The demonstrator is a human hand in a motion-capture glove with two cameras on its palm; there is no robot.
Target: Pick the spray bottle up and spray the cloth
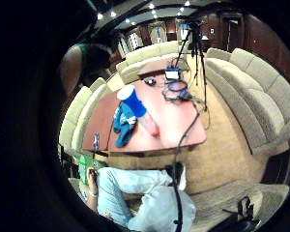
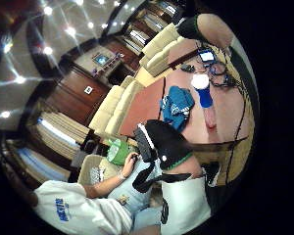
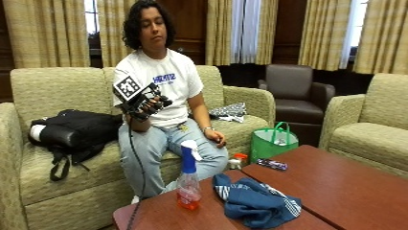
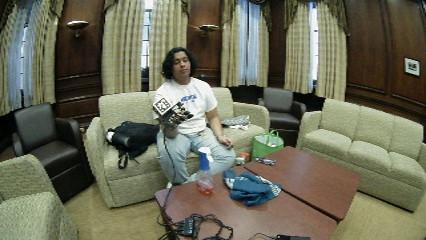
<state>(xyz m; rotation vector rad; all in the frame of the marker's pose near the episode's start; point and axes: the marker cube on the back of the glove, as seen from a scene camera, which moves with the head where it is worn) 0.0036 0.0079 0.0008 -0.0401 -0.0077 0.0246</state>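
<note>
Well below raised right hand [image 3: 148, 104]: spray bottle [image 3: 188, 178] upright beside cloth [image 3: 255, 202] | fingers relaxed, gripping nothing | likely light, rigid, slick plastic; best taken round neck under trigger

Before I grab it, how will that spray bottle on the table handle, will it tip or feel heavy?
The spray bottle stands tall and narrow, so a sideways knock would probably tip it. Only a little orange liquid shows at its base, so it likely feels light. Its clear plastic body may be somewhat slick.

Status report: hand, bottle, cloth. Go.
Gloved right hand raised at chest, open, holding nothing. Spray bottle upright on table, untouched. Blue cloth beside it. Nothing in the way.
</note>
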